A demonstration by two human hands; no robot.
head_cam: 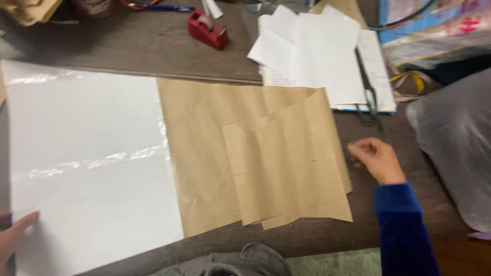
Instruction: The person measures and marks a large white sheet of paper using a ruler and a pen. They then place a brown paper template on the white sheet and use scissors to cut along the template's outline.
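Fingers (pixel 364 148) of the right hand (pixel 376 159) were curled loosely together, holding nothing, just beside the right edge of the creased brown paper (pixel 266 158) lying flat on the worktop (pixel 128 46). The left hand (pixel 14 235) pressed open fingertips on the glossy white sheet (pixel 87 163). Seemingly the sheets were being laid out; next, the brown paper's edge wanted gripping.

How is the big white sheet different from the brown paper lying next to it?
The white sheet is glossy and smooth, while the brown paper is matte and creased. The white sheet is one piece; the brown paper has smaller folded brown pieces on top. The left hand touches the white sheet; the right hand is just beside the brown paper. Both lie flat on the dark table.
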